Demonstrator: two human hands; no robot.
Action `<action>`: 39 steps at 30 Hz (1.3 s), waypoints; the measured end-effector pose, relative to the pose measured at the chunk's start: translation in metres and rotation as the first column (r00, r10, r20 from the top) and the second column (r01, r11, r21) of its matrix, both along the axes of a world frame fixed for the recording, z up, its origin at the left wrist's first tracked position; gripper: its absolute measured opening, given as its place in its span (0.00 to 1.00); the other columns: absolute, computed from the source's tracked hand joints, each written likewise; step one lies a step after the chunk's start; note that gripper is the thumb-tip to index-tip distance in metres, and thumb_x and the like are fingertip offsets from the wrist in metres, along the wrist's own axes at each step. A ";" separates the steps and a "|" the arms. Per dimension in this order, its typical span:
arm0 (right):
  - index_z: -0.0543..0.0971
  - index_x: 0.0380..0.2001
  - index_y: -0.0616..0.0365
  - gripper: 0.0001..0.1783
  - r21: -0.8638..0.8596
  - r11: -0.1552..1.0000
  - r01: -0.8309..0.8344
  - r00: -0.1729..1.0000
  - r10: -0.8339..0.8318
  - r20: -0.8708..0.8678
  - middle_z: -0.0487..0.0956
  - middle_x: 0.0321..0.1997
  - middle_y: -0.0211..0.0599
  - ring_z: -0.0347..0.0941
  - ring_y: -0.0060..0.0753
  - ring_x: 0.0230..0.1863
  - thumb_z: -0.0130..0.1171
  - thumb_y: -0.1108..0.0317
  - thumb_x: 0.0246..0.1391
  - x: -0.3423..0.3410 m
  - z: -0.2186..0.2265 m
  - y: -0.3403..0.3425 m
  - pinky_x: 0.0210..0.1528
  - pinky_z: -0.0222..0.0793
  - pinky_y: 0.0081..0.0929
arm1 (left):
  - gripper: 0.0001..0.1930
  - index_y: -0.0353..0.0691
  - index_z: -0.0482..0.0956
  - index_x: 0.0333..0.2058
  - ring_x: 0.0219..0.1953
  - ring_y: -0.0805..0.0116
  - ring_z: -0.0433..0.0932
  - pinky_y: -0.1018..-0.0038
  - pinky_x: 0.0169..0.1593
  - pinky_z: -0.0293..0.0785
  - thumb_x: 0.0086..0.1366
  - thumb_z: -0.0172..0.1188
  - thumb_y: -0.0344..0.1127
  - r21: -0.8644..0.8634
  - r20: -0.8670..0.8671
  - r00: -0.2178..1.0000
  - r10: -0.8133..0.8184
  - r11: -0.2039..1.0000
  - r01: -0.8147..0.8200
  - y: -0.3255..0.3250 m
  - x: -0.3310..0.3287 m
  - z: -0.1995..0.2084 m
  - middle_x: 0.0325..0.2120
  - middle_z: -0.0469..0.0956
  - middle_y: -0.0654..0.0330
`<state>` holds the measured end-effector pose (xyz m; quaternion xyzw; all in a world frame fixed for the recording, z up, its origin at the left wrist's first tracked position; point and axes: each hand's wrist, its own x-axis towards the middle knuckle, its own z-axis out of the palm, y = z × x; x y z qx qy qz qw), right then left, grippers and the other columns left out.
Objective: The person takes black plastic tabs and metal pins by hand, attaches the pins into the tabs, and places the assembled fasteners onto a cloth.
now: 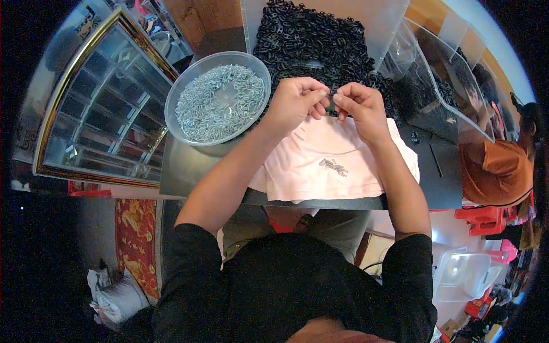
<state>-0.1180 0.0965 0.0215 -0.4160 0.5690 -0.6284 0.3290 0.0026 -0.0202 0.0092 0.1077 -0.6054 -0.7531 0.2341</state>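
In front of me, above a pale pink cloth (291,177), both hands meet at a tiny dark part (332,93). My left hand (294,103) pinches it from one side, thumb against fingers. From the other side my right hand (365,108) closes on it the same way. The fingers cover most of the part, so its exact kind is unclear. A small cluster of thin grey-black pieces (333,167) lies on the cloth below. Behind the hands spreads a large pile of small black plastic pieces (311,37) with slots. A clear round bowl (227,95) to the left holds many small silvery metal pieces.
A clear plastic bin (452,103) stands at the right, beside the black pile. On the dark table (423,188) lie a thin dark rod (436,160) and a small black object (415,137). A gold-framed panel (103,103) leans at left. Another person in an orange top (500,171) sits at right.
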 end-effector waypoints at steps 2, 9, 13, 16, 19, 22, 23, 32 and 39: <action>0.73 0.22 0.62 0.05 -0.041 0.999 0.027 1.000 -0.026 0.009 0.71 0.17 0.29 0.64 0.17 0.14 0.55 0.74 0.48 0.001 0.000 0.000 0.16 0.62 0.15 | 0.06 0.31 0.74 0.31 0.18 0.78 0.71 0.84 0.21 0.69 0.59 0.51 0.28 -0.040 0.013 1.000 0.021 0.999 -0.020 0.000 -0.001 0.000 0.21 0.75 0.59; 0.73 0.23 0.62 0.03 0.003 1.000 0.025 1.000 -0.025 -0.014 0.71 0.18 0.29 0.65 0.17 0.17 0.55 0.75 0.47 0.002 -0.001 -0.001 0.18 0.63 0.13 | 0.06 0.32 0.74 0.29 0.18 0.80 0.71 0.85 0.19 0.68 0.59 0.51 0.29 -0.080 0.012 0.999 0.030 0.996 -0.029 0.001 0.002 -0.001 0.20 0.74 0.61; 0.73 0.23 0.62 0.04 0.029 0.998 0.061 0.996 -0.059 -0.067 0.71 0.18 0.29 0.64 0.15 0.16 0.55 0.74 0.48 0.005 0.000 0.002 0.18 0.61 0.13 | 0.05 0.32 0.74 0.28 0.17 0.80 0.71 0.84 0.19 0.68 0.58 0.51 0.28 -0.126 0.023 0.998 0.065 0.990 -0.061 0.005 0.001 0.000 0.19 0.74 0.61; 0.74 0.21 0.61 0.04 0.005 0.995 0.097 0.981 -0.095 -0.171 0.71 0.17 0.27 0.64 0.14 0.16 0.55 0.74 0.47 0.006 0.000 0.004 0.17 0.61 0.12 | 0.05 0.32 0.75 0.29 0.18 0.79 0.71 0.84 0.19 0.68 0.57 0.51 0.27 -0.237 0.038 0.995 0.097 0.968 -0.085 0.009 -0.003 0.002 0.19 0.74 0.61; 0.74 0.19 0.60 0.05 -0.082 0.982 0.171 0.820 -0.188 -0.540 0.72 0.16 0.26 0.65 0.12 0.16 0.56 0.72 0.45 0.002 -0.011 -0.003 0.16 0.60 0.13 | 0.05 0.33 0.73 0.30 0.15 0.79 0.67 0.82 0.18 0.65 0.58 0.50 0.28 -0.370 0.035 0.988 0.151 0.920 -0.127 0.005 -0.006 -0.012 0.17 0.71 0.62; 0.74 0.18 0.61 0.04 -0.149 0.972 0.184 0.871 -0.232 -0.433 0.72 0.16 0.29 0.65 0.14 0.14 0.56 0.74 0.42 0.009 -0.018 -0.013 0.15 0.60 0.16 | 0.05 0.34 0.74 0.31 0.17 0.81 0.69 0.85 0.19 0.66 0.59 0.49 0.28 -0.243 0.070 0.985 0.157 0.961 -0.136 0.000 0.001 -0.015 0.19 0.73 0.62; 0.74 0.17 0.62 0.03 -0.168 0.971 0.168 0.864 -0.227 -0.449 0.72 0.15 0.31 0.66 0.16 0.15 0.56 0.75 0.40 0.007 -0.017 -0.014 0.17 0.61 0.18 | 0.05 0.33 0.73 0.31 0.17 0.81 0.68 0.85 0.19 0.65 0.59 0.50 0.28 -0.280 0.089 0.981 0.175 0.949 -0.144 -0.001 0.000 -0.013 0.19 0.73 0.62; 0.74 0.18 0.63 0.04 -0.154 0.968 0.199 0.900 -0.242 -0.361 0.72 0.16 0.30 0.64 0.16 0.19 0.58 0.74 0.39 0.000 -0.014 -0.006 0.20 0.61 0.20 | 0.05 0.33 0.73 0.31 0.19 0.80 0.69 0.84 0.21 0.68 0.59 0.53 0.29 -0.176 0.042 0.990 0.138 0.976 -0.129 0.013 -0.005 0.002 0.21 0.73 0.63; 0.74 0.19 0.64 0.06 -0.132 0.978 0.162 0.921 -0.198 -0.337 0.73 0.16 0.31 0.65 0.16 0.20 0.60 0.73 0.40 0.003 -0.014 -0.005 0.21 0.62 0.20 | 0.04 0.34 0.72 0.28 0.18 0.81 0.67 0.85 0.20 0.65 0.58 0.53 0.29 -0.165 0.047 0.991 0.123 0.980 -0.114 0.006 0.000 -0.002 0.20 0.71 0.64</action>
